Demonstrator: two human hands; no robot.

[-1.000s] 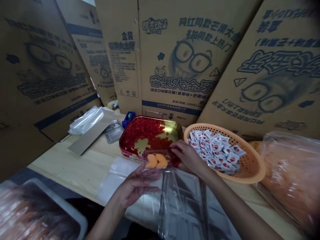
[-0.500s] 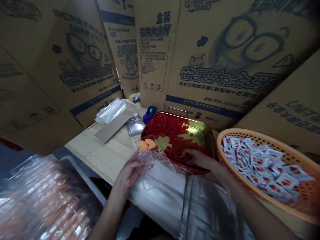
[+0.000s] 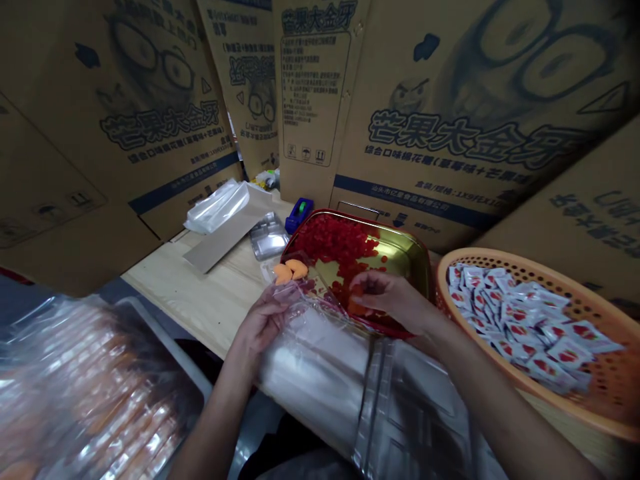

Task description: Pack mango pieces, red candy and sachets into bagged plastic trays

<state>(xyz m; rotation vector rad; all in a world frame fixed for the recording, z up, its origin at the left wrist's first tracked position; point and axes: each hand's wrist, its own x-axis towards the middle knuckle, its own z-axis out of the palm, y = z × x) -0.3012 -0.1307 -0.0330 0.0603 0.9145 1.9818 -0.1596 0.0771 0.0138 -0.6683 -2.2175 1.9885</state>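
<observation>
My left hand [image 3: 265,319] is closed on the edge of a clear plastic bag [image 3: 313,313] near the front of the tray. At the bag's far end two orange pieces [image 3: 291,270] show, rounded and joined like a heart. My right hand [image 3: 390,298] hovers over the front part of a red-rimmed, gold-coloured tray [image 3: 407,250], its fingertips pinched around small red pieces [image 3: 357,299]. More loose red pieces [image 3: 333,241] are spread over the tray's left and front. Clear plastic sheeting [image 3: 315,367] and moulded clear trays [image 3: 415,407] lie below my hands.
An orange perforated basket [image 3: 620,373] with several small white and red sachets [image 3: 525,320] stands at the right. Behind the tray sit a blue tape dispenser [image 3: 299,215], a cardboard strip [image 3: 227,230] and clear bags [image 3: 217,207]. Tall printed cartons [image 3: 315,133] wall the back. Bagged orange items [image 3: 100,393] fill the lower left.
My right hand has lifted from the red pieces and moved left towards the bag, with some pinched in its fingers. My left hand keeps its hold. The view has tilted slightly down.
</observation>
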